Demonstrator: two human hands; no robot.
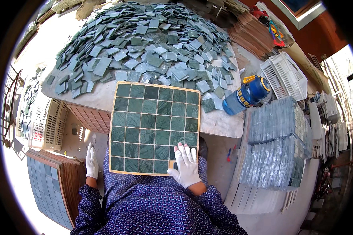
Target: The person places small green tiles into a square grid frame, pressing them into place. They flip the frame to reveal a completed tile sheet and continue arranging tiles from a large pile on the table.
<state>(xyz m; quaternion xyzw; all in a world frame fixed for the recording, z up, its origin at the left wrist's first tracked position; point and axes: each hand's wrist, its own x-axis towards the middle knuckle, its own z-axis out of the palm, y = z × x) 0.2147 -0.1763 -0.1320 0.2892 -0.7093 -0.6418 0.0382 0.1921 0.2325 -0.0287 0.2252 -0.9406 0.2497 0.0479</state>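
A square wooden-rimmed board (157, 87) lies across my lap, its inner end at the edge of the tile-covered table. Rows of dark green square tiles (148, 121) fill its grid. My right hand (185, 166), in a white glove with bare fingertips, rests on the board's lower right corner with its fingers stretched out over the tiles. Beside its thumb shows a bit of bare wood; the rest of that corner cell is hidden under the hand. Off the board's left side, my left hand (91, 161), also gloved, is held with straight fingers and nothing visible in it.
Loose green tiles (145, 47) are heaped on the table (219, 125). A blue bottle (245, 96) stands at its right edge. Wrapped tile stacks (270, 143) and a white crate (284, 76) are right; stacked tile boards (47, 188) and a cream crate (47, 123) are left.
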